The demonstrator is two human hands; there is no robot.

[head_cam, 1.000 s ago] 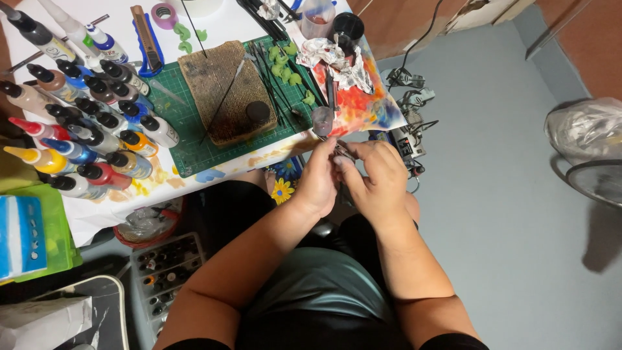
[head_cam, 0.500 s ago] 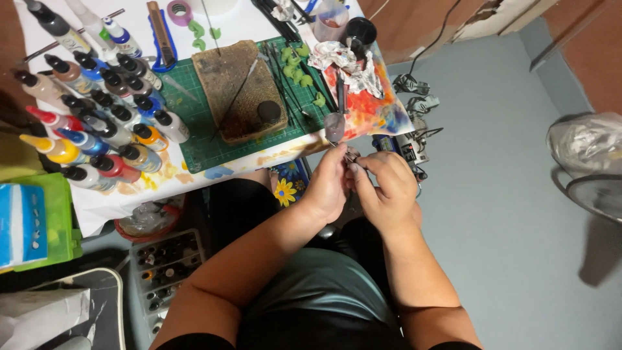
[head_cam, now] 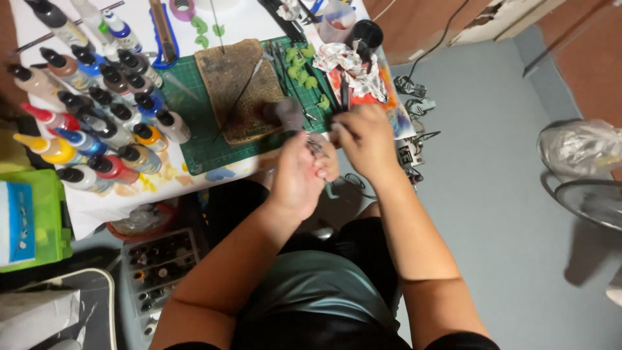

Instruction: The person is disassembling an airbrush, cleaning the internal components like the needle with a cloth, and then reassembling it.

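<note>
Table [head_cam: 214, 19]: white top, crowded, spattered with paint at the near edge.
Paint bottles [head_cam: 97, 110]: many, standing in rows at the left.
Green cutting mat [head_cam: 207, 139]: centre, carrying a brown worn pad [head_cam: 236, 87].
Left hand [head_cam: 299, 174]: fingers curled narrow around a small dark figure [head_cam: 317, 146], held just off the table's near edge.
Right hand [head_cam: 365, 139]: fingers pinched close, touching the figure; any tool in them is blurred, cannot tell.
Handling note: the work seems best done with both wrists braced together and the small piece turned slowly.
</note>
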